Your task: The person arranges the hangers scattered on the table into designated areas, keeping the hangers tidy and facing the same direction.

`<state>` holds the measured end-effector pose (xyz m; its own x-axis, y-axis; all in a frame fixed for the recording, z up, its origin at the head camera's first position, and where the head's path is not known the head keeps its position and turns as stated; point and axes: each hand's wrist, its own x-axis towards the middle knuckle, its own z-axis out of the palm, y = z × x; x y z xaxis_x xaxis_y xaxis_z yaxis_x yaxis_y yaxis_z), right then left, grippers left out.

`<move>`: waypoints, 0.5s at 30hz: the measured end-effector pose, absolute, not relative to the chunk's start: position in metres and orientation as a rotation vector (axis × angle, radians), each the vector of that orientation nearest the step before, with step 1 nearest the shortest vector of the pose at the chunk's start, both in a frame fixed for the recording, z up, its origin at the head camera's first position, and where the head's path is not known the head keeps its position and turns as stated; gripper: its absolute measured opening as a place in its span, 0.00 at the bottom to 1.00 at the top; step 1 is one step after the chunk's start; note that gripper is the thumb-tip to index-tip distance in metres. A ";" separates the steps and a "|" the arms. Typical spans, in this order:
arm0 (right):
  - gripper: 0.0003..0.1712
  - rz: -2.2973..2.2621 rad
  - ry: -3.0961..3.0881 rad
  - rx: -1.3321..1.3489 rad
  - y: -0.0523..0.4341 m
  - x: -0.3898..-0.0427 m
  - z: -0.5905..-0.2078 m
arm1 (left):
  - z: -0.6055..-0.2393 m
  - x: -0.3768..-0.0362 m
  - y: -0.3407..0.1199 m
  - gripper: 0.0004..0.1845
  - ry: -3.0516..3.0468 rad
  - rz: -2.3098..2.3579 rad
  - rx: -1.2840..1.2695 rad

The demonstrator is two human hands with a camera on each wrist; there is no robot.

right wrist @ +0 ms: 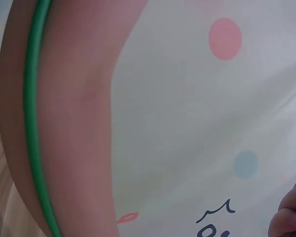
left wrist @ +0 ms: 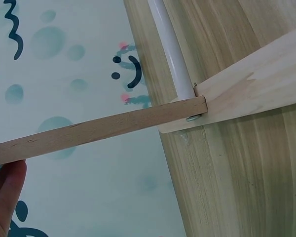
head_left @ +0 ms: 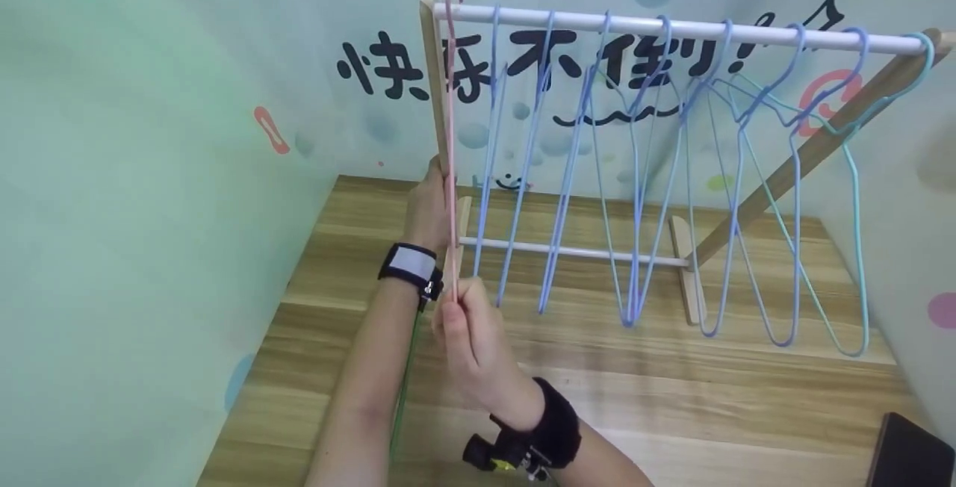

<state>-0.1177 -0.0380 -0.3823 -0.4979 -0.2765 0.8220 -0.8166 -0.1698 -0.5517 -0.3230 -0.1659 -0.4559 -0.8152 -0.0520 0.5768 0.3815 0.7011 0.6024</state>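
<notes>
Pink hanger [head_left: 451, 136] hook over left end of white rail [head_left: 672, 27], bottom pinched in right hand [head_left: 464, 330]. Left hand [head_left: 427, 207] grips wooden upright [head_left: 435, 84], steadying rack. Eight blue hangers [head_left: 635, 173] already hung; judging by this, pink one almost placed, release left. Green hanger [head_left: 399, 397] beneath left forearm not yet hung.

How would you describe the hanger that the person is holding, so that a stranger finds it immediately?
Find the wooden rack with the white rail. At the rail's left end hangs the pink hanger, pinched at its bottom by the right hand. The other hangers are blue or teal.
</notes>
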 end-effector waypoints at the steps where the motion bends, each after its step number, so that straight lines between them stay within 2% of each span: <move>1: 0.13 1.720 -1.678 1.244 -0.038 -0.119 -0.381 | -0.457 -0.323 -0.166 0.18 -2.328 -0.993 -0.249; 15: 0.07 1.770 -1.848 1.124 -0.037 -0.126 -0.384 | -0.455 -0.320 -0.165 0.18 -2.349 -0.891 -0.242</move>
<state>-0.1256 -0.0367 -0.3839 -0.6267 -0.3009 0.7189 -0.7312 -0.0919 -0.6759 -0.3198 -0.1648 -0.4549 -0.7985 -0.0428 0.6005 0.3663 0.7571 0.5410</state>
